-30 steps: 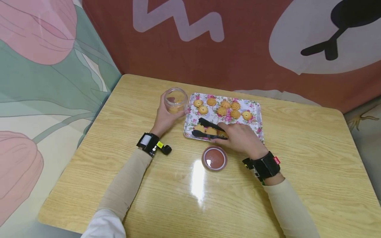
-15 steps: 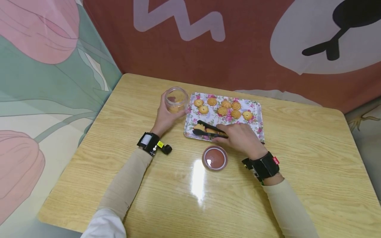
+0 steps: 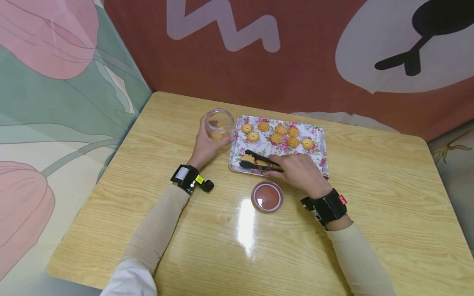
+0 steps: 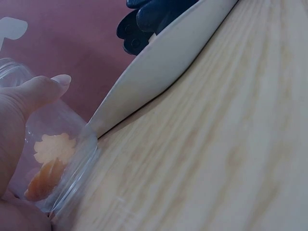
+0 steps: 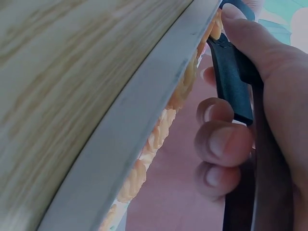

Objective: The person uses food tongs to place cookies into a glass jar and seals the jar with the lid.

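My left hand (image 3: pixel 207 146) holds a clear jar (image 3: pixel 224 133) upright on the table, thumb and fingers curled round its side. Cookies (image 4: pixel 54 147) lie at the jar's bottom in the left wrist view. My right hand (image 3: pixel 301 172) grips dark tongs (image 3: pixel 253 166) low over the near left part of the floral tray (image 3: pixel 314 157). The tong tips stand either side of a cookie (image 3: pixel 247 158) at the end of the front row. The hand and tongs partly hide that row. In the right wrist view, the thumb and fingers wrap the tongs' arms (image 5: pixel 231 77).
Several more swirled cookies (image 3: pixel 276 138) lie on the tray's far half. A round reddish lid (image 3: pixel 267 197) lies on the wooden table (image 3: pixel 207 238) in front of the tray. A brown wall covering (image 3: pixel 311 74) rises behind the table's back edge.
The tong tips have drawn closer together around the front-row cookie, and the right hand has barely shifted. My left hand and the jar stay in place.
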A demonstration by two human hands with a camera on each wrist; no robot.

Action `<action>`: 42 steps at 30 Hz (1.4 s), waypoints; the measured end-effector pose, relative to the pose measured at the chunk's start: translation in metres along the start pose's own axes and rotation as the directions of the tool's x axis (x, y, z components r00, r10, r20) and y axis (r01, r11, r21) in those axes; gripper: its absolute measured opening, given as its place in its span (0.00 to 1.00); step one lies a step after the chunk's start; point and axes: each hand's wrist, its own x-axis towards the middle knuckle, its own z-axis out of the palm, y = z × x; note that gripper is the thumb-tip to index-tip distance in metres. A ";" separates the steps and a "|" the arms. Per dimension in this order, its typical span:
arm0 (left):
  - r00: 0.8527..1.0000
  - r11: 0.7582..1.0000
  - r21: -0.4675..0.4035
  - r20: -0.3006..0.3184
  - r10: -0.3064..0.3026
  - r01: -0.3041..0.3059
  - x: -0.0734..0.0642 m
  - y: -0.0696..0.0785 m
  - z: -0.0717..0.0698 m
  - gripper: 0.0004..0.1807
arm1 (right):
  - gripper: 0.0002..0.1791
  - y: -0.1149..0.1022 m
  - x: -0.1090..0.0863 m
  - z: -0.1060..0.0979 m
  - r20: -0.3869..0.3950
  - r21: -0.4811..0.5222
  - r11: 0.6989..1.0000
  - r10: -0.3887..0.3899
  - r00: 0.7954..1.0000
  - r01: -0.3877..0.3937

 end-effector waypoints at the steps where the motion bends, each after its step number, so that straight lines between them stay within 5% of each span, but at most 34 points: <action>1: 1.000 1.000 -0.001 0.000 -0.001 0.001 0.000 0.000 0.000 0.57 | 0.19 0.000 0.000 0.000 -0.002 -0.002 1.000 -0.001 1.000 0.001; 18: 1.000 1.000 -0.024 0.011 0.017 -0.017 -0.013 0.037 -0.002 0.54 | 0.26 0.003 0.005 -0.014 -0.029 -0.009 0.999 0.033 0.999 -0.033; 30: 1.000 1.000 -0.017 0.010 -0.007 0.007 -0.013 0.038 -0.003 0.54 | 0.29 0.002 0.026 -0.040 -0.118 0.006 0.999 0.044 0.992 -0.044; 37: 1.000 1.000 -0.015 0.005 0.015 -0.015 -0.002 0.003 -0.003 0.57 | 0.29 -0.005 0.042 -0.053 -0.135 0.004 0.999 0.033 0.990 -0.033; 42: 1.000 1.000 -0.020 0.015 0.009 -0.009 -0.003 0.003 -0.002 0.57 | 0.31 -0.007 0.050 -0.057 -0.141 -0.014 1.000 0.022 0.990 -0.024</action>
